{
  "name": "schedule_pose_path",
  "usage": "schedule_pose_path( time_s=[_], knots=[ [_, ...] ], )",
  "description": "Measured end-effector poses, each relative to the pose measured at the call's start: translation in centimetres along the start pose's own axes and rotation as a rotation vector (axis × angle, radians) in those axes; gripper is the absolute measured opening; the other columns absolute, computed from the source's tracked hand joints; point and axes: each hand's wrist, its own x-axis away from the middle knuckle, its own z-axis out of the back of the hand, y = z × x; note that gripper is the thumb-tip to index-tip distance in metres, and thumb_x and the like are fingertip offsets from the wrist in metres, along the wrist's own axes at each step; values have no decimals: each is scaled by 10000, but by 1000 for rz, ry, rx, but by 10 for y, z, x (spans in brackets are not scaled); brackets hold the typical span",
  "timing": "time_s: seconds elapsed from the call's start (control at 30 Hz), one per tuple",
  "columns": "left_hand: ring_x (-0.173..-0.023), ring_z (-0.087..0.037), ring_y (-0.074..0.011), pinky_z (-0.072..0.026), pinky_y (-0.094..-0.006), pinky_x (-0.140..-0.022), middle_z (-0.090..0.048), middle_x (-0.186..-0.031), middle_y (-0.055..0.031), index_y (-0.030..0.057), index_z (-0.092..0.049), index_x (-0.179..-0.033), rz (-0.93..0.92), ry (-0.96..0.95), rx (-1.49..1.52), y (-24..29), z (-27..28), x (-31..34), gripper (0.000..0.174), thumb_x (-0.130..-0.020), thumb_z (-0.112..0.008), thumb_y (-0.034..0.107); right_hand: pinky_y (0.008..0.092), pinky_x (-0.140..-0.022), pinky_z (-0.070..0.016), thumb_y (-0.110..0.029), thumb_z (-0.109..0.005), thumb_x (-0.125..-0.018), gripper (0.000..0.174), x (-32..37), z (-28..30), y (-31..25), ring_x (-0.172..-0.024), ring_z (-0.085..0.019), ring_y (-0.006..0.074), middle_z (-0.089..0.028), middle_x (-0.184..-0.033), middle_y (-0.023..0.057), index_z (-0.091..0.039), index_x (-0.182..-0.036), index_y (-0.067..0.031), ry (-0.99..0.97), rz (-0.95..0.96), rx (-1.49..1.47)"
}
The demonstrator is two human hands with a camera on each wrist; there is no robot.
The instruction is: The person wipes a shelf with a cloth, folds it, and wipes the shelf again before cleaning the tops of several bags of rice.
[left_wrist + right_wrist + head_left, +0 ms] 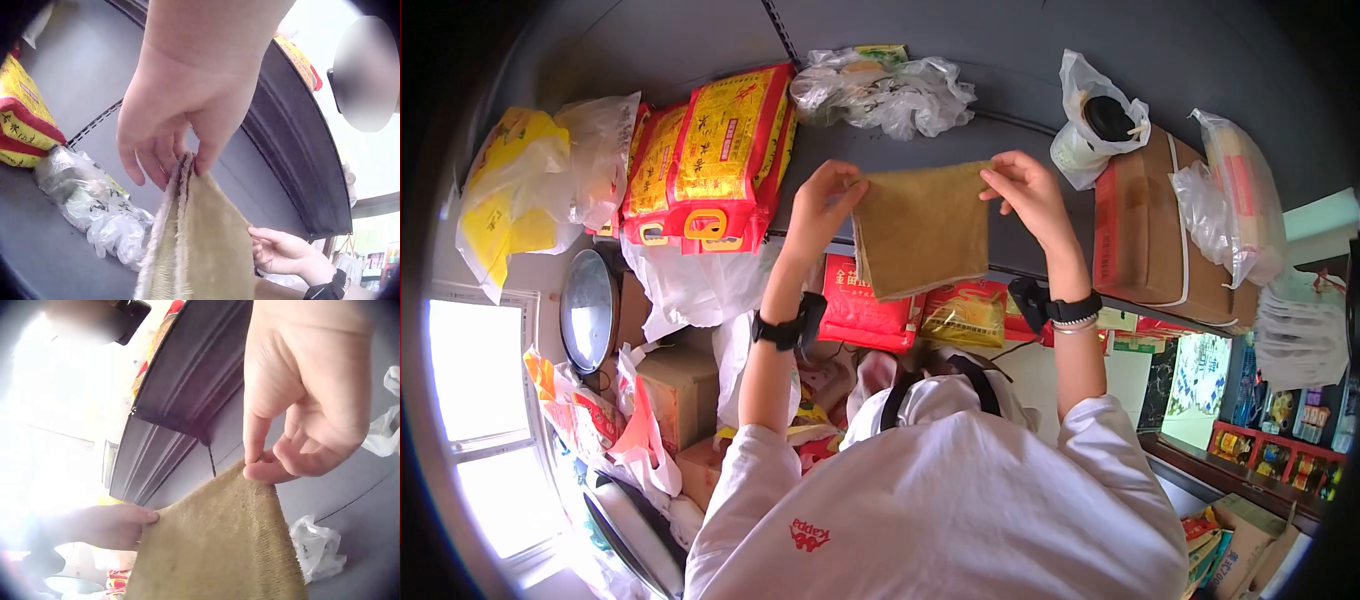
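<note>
A brown cloth [922,232], folded in layers with frayed edges, hangs between my two hands over the grey shelf. My left hand [825,205] pinches its upper left corner between thumb and fingers; in the left wrist view the layered edges of the cloth [212,244] show right under the fingertips. At the upper right corner my right hand [1032,195] pinches it the same way. The right wrist view shows the thumb and index finger of the right hand [306,419] gripping that corner, with the cloth's ribbed weave facing the camera.
Yellow-and-red rice bags [710,150] stand on the shelf at left, crumpled clear plastic bags [885,90] behind the cloth. To the right are a bagged cup [1090,125] and a cardboard box [1155,225]. Red packages [865,305] sit below the shelf edge.
</note>
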Motion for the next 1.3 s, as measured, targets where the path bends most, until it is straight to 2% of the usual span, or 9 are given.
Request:
schedule_pose_path(
  time_s=[0.13, 0.33, 0.47, 0.57, 0.63, 0.8, 0.93, 1.03, 1.3],
  knots=[
    [-748, -596, -123, -476, -264, -705, -638, -828, -57, 15, -596, -979, 28, 4, -125, -55, -15, -19, 226, -800, -664, 135, 238, -555, -535, -100, -628, -839, 176, -23, -8, 53, -732, -673, 150, -659, -857, 93, -583, -945, 34, 130, -22, 102],
    [-768, -628, -184, -489, -289, -708, -651, -821, -91, 31, -612, -952, 58, 63, -361, -52, -34, 3, 223, -764, -671, 135, 284, -625, -497, -202, -656, -799, 234, -6, -15, 80, -725, -674, 200, -674, -812, 88, -595, -918, -10, 219, 97, 433],
    [-800, -608, -245, -478, -343, -752, -630, -821, -88, 37, -607, -902, -11, -25, -384, -56, -39, 41, 180, -744, -659, 106, 318, -670, -497, -196, -650, -794, 211, 31, -13, 91, -765, -665, 231, -669, -817, 95, -602, -903, -22, 212, 21, 472],
    [-850, -582, -275, -463, -370, -788, -611, -880, -85, 52, -602, -919, -106, -78, -566, -46, -49, 69, 181, -749, -648, 96, 344, -734, -488, -171, -638, -790, 187, 49, -12, 106, -865, -640, 253, -654, -903, 109, -598, -919, -42, 241, 14, 580],
    [-888, -569, -287, -456, -382, -808, -604, -940, -87, 62, -599, -947, -167, -90, -668, -39, -59, 77, 197, -758, -643, 94, 374, -807, -465, -153, -620, -792, 189, 53, -21, 101, -965, -590, 297, -618, -1021, 130, -582, -944, -46, 374, 173, 656],
    [-989, -525, -312, -437, -404, -861, -543, -1108, -113, 45, -538, -1093, -244, -71, -747, -36, -87, 72, 338, -773, -623, 114, 409, -929, -415, -111, -575, -819, 310, 44, -49, 87, -1086, -514, 345, -552, -1150, 182, -538, -1117, -37, 223, 333, 743],
    [-1144, -458, -339, -381, -408, -982, -475, -1228, -191, -11, -463, -1217, -222, -112, -861, -48, -104, 67, 510, -763, -632, 148, 522, -1002, -332, -191, -619, -808, 478, 47, -73, 111, -1212, -347, 492, -371, -1345, 240, -485, -1247, -56, 31, 306, 1052],
    [-1221, -396, -360, -326, -406, -1045, -426, -1290, -224, -22, -437, -1248, -185, -166, -902, -51, -103, 59, 574, -742, -648, 152, 531, -1010, -317, -215, -602, -821, 485, 41, -80, 117, -1219, -345, 483, -360, -1359, 239, -479, -1267, -69, 58, 305, 1159],
    [-1177, -461, -352, -387, -396, -993, -466, -1272, -214, -16, -456, -1227, -226, -231, -920, -78, -88, -44, 583, -724, -665, 191, 521, -967, -376, -210, -579, -838, 483, -58, -74, 135, -1210, -362, 488, -366, -1360, 224, -456, -1297, -120, 79, 268, 1263]
  ],
)
